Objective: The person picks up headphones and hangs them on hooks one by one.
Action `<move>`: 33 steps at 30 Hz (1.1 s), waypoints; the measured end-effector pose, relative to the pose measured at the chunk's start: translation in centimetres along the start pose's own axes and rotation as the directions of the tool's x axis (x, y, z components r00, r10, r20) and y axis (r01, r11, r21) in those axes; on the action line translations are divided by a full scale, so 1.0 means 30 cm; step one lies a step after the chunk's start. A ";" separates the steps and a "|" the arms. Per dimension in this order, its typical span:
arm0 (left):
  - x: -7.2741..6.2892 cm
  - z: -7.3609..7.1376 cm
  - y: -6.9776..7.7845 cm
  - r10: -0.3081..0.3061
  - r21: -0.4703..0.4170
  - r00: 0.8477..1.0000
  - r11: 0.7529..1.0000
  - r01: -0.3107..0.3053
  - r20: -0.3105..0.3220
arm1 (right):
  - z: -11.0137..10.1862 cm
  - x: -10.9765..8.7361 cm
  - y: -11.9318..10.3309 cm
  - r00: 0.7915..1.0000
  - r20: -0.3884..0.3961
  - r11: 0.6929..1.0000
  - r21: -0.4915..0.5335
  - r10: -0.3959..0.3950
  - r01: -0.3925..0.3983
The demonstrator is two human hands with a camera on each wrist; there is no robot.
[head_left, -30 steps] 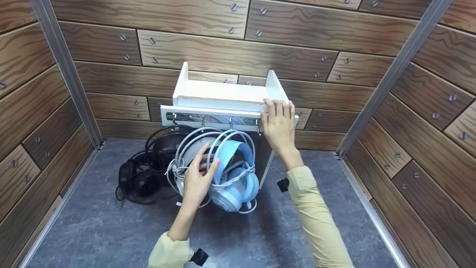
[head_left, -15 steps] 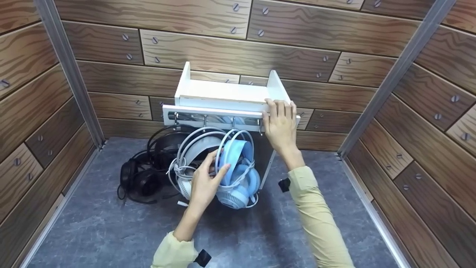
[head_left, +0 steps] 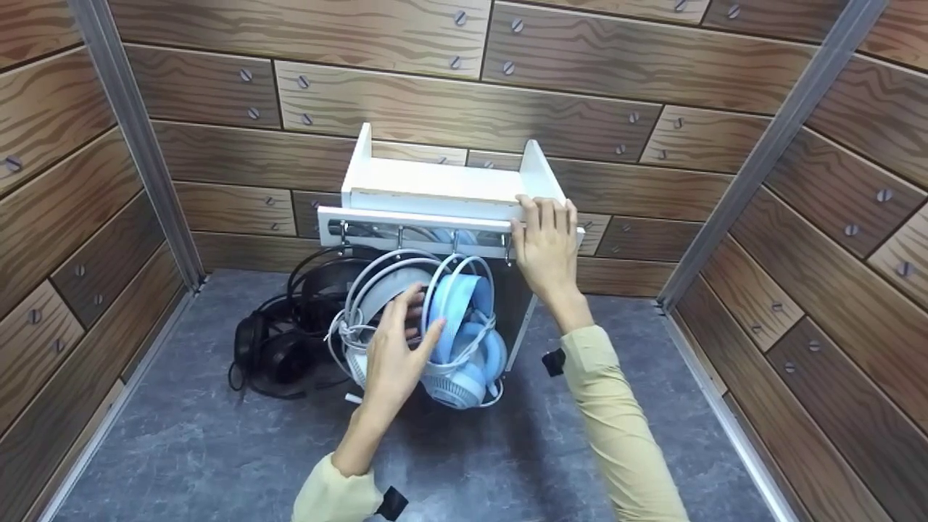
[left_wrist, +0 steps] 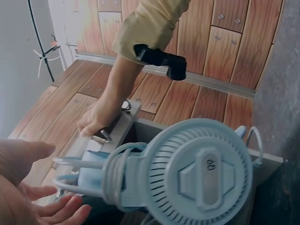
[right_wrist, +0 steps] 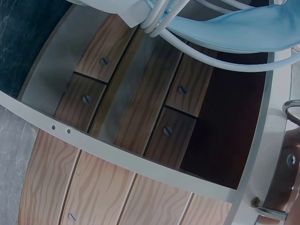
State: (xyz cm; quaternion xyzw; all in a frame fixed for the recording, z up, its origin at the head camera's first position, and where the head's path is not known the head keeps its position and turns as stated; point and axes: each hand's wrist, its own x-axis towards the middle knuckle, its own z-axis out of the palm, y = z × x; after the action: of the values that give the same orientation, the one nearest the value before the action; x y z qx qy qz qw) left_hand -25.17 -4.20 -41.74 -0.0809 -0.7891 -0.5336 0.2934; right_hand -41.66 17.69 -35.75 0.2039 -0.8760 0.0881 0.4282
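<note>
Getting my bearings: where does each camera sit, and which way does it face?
Head: worn on the head, facing forward and down at the white rectangular shelf unit; left hand, right hand and yellow sleeves show.
Left wrist: on that wrist, facing the light-blue plastic headset; both hands show.
Right wrist: on that wrist, facing the shelf unit's side rail; no hand shows.
All views share headset and shelf unit.

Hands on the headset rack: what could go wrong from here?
1. The blue headset hangs from a hook by thin hoops; a bump from the left hand might unseat it.
2. The white headset hangs close beside it, so moving one may knock or snag the other.
3. The headsets hang off the front; the rack might tip if the right hand lets go.
</note>
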 end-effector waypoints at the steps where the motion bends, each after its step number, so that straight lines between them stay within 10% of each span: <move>1: 0.003 -0.007 0.001 0.015 -0.011 1.000 1.000 -0.015 -0.026 | 0.001 0.000 0.000 1.000 -0.002 1.000 0.001 0.000 0.000; 11: 0.024 -0.074 -0.016 0.166 -0.173 0.963 0.964 -0.203 -0.211 | 0.001 0.001 0.000 1.000 -0.003 1.000 0.005 0.000 0.000; 23: 0.015 -0.218 0.031 0.112 -0.179 0.947 0.969 -0.171 -0.300 | 0.008 0.000 0.001 1.000 -0.011 1.000 0.006 -0.005 0.005; 33: 0.023 -0.336 -0.096 0.041 -0.162 0.919 0.980 -0.112 -0.391 | 0.009 0.000 0.001 0.999 -0.030 1.000 0.007 -0.011 0.012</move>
State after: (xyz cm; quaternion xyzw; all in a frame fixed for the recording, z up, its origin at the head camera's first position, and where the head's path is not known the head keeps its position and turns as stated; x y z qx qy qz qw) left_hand -23.19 -14.51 -41.03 -0.0315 -0.6603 -0.5965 0.4551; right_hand -41.86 17.62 -35.93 0.2091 -0.8680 0.0917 0.4410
